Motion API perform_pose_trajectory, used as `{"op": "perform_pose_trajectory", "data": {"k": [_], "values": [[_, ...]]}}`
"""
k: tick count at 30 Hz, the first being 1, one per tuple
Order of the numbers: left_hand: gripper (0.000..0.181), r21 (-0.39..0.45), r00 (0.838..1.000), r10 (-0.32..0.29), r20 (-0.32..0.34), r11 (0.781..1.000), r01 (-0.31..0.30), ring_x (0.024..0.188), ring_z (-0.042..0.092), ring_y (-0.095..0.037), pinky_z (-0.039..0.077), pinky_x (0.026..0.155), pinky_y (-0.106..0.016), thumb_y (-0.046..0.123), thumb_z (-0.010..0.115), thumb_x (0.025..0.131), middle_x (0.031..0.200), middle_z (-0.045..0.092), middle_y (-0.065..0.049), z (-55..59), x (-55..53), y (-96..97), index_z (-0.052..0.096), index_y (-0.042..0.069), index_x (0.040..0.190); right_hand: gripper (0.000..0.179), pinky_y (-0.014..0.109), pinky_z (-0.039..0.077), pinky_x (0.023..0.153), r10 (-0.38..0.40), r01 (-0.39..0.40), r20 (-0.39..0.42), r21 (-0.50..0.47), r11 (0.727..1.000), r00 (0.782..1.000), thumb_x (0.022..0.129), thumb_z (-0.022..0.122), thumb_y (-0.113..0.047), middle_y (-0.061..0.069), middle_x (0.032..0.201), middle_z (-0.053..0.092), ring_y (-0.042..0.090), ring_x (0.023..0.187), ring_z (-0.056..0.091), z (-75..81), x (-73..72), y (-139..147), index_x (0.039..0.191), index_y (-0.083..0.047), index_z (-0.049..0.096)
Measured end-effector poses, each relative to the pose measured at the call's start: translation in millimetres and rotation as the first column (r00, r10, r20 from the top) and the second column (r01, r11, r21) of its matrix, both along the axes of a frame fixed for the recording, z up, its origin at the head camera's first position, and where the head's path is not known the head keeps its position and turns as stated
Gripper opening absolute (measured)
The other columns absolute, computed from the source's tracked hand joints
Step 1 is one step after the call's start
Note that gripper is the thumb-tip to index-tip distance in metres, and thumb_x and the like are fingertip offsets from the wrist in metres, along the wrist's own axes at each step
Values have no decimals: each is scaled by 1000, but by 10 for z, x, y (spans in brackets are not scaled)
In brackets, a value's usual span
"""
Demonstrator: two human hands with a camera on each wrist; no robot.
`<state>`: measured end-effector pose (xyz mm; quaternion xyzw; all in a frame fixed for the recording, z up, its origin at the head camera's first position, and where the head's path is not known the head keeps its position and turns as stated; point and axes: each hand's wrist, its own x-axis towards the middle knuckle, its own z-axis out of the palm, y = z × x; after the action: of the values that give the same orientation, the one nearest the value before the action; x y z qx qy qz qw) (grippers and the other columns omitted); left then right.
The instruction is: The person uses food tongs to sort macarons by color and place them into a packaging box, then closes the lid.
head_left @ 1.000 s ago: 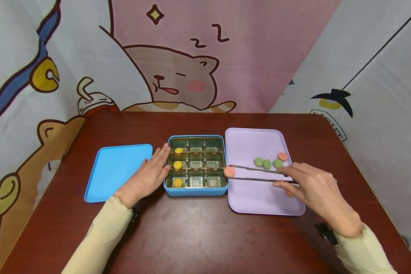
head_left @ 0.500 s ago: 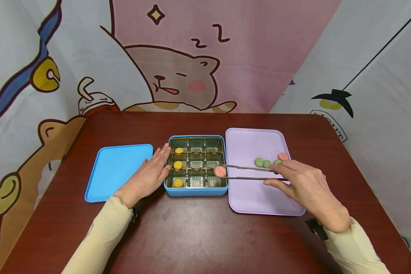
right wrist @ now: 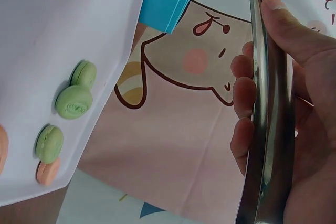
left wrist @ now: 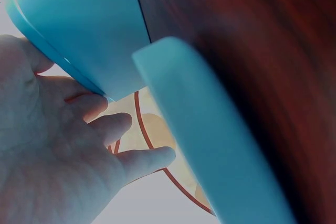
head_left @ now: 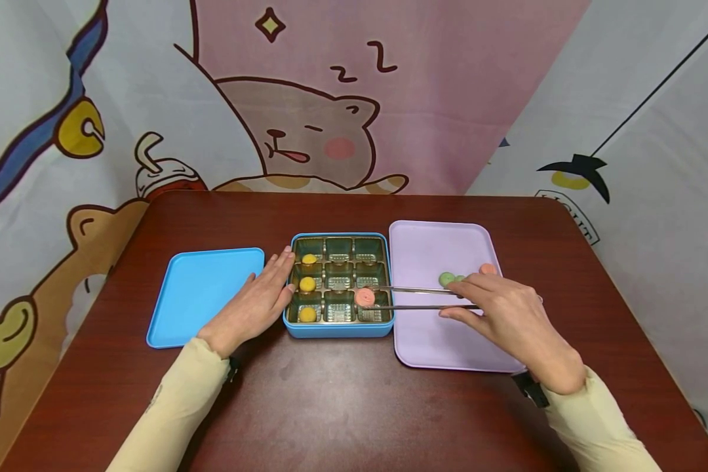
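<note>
In the head view my right hand (head_left: 510, 318) grips a pair of metal tongs (head_left: 419, 307). Between the tong tips is a pink macaron (head_left: 364, 297), over the right part of a blue box (head_left: 339, 331) with a gold compartment insert. Three yellow macarons (head_left: 307, 284) fill the insert's left column, one per compartment. My left hand (head_left: 250, 298) rests its straight fingers against the box's left side. The left wrist view shows that palm beside the blue box wall (left wrist: 84, 30). In the right wrist view, fingers and thumb wrap the tongs (right wrist: 270, 114).
A lilac tray (head_left: 442, 341) stands right of the box. It carries green macarons (right wrist: 73, 102) and pink ones (right wrist: 48, 171), partly hidden by my right hand in the head view. Left of the box lies a blue lid (head_left: 203, 298). A patterned cloth (head_left: 448, 98) hangs behind the table.
My right hand, the tongs and the pink macaron have moved left, from the tray's left edge to over the box's right compartments. The left hand has stayed in place.
</note>
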<state>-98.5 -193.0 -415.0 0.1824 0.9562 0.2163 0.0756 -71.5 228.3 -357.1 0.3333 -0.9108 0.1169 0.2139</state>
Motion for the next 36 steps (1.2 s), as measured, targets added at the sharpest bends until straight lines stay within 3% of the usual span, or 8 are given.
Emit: {"op": "perform_pose_trajectory", "data": {"k": [7,13,16,23,27,30,36], "values": [[66,8,1000,3,7,1000,-3,159,9,-34,17,119,-70,35,39,113,174,4,-5,3,2,6,12,9,167,73,35,53,50,9,-9,10,9,1000,1000,97,39,-74,-5,87,74,9,70,65,-8,-25,-64,105,-14,79],[66,7,1000,3,6,1000,-3,159,9,-34,17,119,-69,35,39,113,174,4,-5,-1,2,6,12,9,167,44,34,53,50,31,-31,32,17,999,999,87,76,-55,-6,89,73,7,69,61,-19,-48,-127,104,-15,79],[66,6,1000,4,7,1000,-4,159,9,-34,17,119,-69,35,39,113,174,4,-5,-1,1,9,12,9,167,38,32,51,49,35,-36,38,27,999,999,81,85,-46,-7,89,72,6,69,60,-27,-62,-163,104,-17,79],[66,3,1000,10,6,1000,-10,159,10,-34,17,119,-70,36,40,113,174,5,-5,-4,-6,15,13,9,167,35,27,41,54,70,-71,29,31,997,997,84,83,-44,-9,81,65,5,64,54,-67,-98,-237,104,-16,79],[66,2,1000,12,3,1000,-12,159,10,-34,18,119,-70,36,40,113,174,5,-5,-2,-5,16,13,9,167,35,36,35,68,84,-84,11,23,996,996,83,82,-43,-7,84,69,8,65,58,-95,-114,-270,104,-14,79],[66,1,1000,12,5,1000,-12,159,10,-34,18,119,-70,35,40,113,174,5,-5,-3,-3,13,13,9,167,36,41,30,72,87,-87,9,18,996,996,82,82,-44,-7,84,70,9,66,60,-113,-127,-294,103,-14,79],[66,-3,1000,11,3,1000,-11,158,10,-35,18,118,-70,34,40,113,174,4,-6,2,-2,9,12,9,167,37,31,41,62,93,-94,32,27,995,995,82,84,-42,-6,86,69,9,69,62,-151,-153,-340,104,-14,78]]}}
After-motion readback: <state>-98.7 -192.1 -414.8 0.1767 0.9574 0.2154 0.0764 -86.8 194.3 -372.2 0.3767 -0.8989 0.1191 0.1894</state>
